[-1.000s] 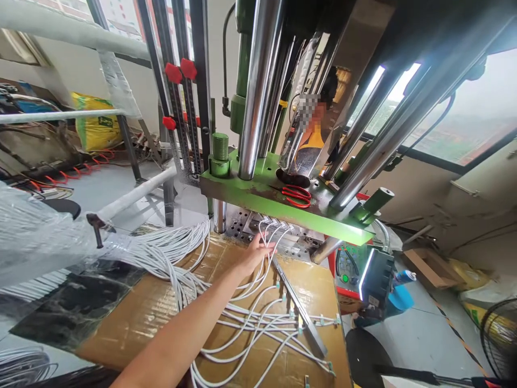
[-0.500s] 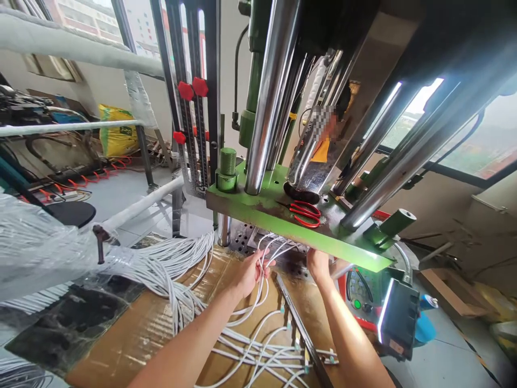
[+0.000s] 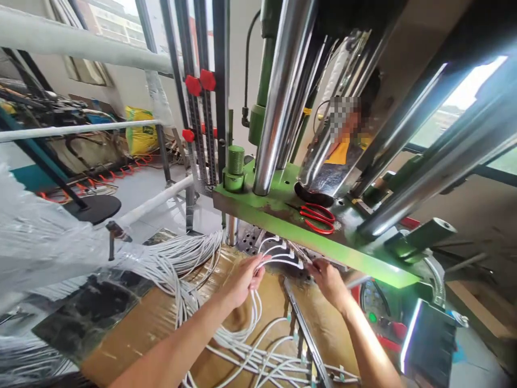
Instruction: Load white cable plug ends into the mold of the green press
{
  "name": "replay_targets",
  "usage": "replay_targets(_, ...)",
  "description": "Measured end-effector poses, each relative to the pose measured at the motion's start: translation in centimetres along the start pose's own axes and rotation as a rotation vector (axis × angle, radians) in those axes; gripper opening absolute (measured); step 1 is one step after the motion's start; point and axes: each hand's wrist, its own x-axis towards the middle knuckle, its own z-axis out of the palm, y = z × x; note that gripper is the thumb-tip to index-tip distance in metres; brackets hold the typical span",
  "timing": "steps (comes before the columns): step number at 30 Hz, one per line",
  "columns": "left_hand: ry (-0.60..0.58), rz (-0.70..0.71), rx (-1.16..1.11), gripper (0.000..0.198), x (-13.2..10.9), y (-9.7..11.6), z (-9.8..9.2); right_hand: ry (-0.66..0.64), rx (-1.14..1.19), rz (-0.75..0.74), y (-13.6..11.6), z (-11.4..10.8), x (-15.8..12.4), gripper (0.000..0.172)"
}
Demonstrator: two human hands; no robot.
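Several white cables point(image 3: 281, 261) run through the closed fingers of my left hand point(image 3: 244, 279). Their white moulded ends point(image 3: 291, 254) fan out to the right, just in front of the press's lower plate. My right hand point(image 3: 329, 281) is close to those ends, its fingers pinched together. A thin strip or rod seems to reach from its fingertips toward the press; what it holds I cannot make out. Above both hands is the green press plate point(image 3: 258, 207), with red-handled scissors point(image 3: 319, 218) lying on top.
A big bundle of white cables point(image 3: 189, 256) lies at left on a brown cardboard-like surface point(image 3: 133, 328). More cable ends rest in front, beside a dark metal bar point(image 3: 307, 334). A black control box point(image 3: 430, 342) stands right. A person is partly visible behind the press.
My right hand has come out from under the green plate toward me. The cable ends have moved out of the press area with my left hand. The view has shifted slightly.
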Motion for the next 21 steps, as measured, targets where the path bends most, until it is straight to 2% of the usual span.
replay_targets(4,-0.078,-0.165,0.087,0.046,-3.4,1.3,-0.7,-0.049,0.138,0.086,-0.3,0.4,-5.4,0.038)
replay_targets(9,-0.068,-0.312,0.103,0.047,-6.8,1.1,0.1,-0.063,0.311,0.183,-0.4,0.7,-10.6,0.042)
replay_targets(15,-0.064,-0.380,0.174,0.046,-9.3,0.1,0.9,-0.069,0.441,0.189,0.1,0.3,-14.0,0.041)
replay_targets(21,-0.085,-0.391,0.213,0.047,-10.0,-0.6,1.3,-0.079,0.594,0.225,0.5,0.3,-15.9,0.042)
